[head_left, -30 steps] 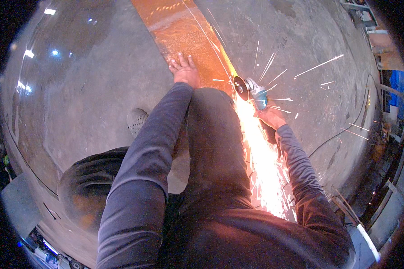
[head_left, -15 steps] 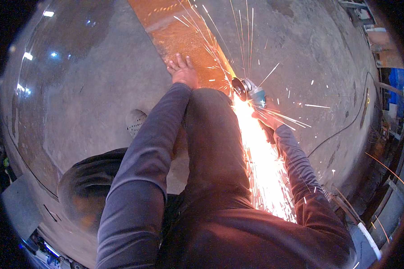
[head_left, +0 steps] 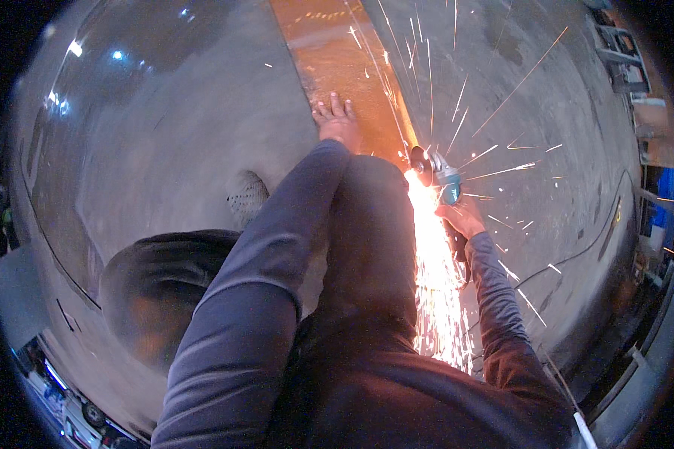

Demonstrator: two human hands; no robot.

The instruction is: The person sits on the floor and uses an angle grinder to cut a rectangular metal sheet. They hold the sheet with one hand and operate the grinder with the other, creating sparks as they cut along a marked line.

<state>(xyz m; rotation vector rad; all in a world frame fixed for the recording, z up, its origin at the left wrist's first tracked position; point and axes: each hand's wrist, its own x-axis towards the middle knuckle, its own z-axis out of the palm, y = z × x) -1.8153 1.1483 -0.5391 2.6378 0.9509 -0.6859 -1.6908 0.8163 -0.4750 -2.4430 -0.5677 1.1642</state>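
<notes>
A long, flat rusty-orange steel beam (head_left: 329,52) runs away from me across the floor. My left hand (head_left: 339,123) lies flat on its top, fingers spread, just beyond my knee. Beside the beam's right edge my right hand (head_left: 464,218) is wrapped round a teal angle grinder (head_left: 448,184). The grinder's disc (head_left: 420,166) meets the edge near the beam's close end. A bright stream of sparks (head_left: 438,284) pours back along my right leg, and single sparks fly ahead and to the right. Glare and my forearm hide part of the grinder's body.
Grey concrete floor (head_left: 180,142) surrounds the beam. A dark cord (head_left: 577,254) curves over it on the right. My perforated shoe (head_left: 248,199) shows at the left. Shelving (head_left: 623,67) and a blue object (head_left: 668,196) line the far right; a grey panel (head_left: 24,299) stands far left.
The whole view has swung a little, so beam, hands and grinder appear farther right. The grinder stays at the beam's edge, and the spark stream looks narrower.
</notes>
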